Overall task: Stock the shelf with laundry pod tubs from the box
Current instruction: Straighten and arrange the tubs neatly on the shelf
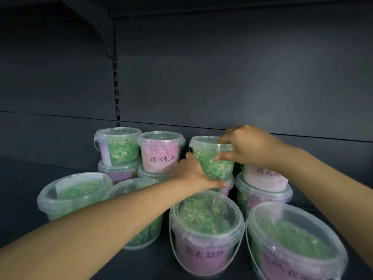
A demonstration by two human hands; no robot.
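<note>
clear tub [212, 161] gripped, l hand [194, 172], r hand [248, 146]

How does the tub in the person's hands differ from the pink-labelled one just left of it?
The held tub shows green pods toward the camera; the pink-labelled tub shows its printed label. The left hand and right hand grip the held tub; no hand grips the pink-labelled tub, which stands on a lower tub. Both are clear, lidded tubs.

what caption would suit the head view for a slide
Left hand and right hand grip a clear tub of green pods above a lower tub on the dark shelf, lidded tubs stacked around.
</note>
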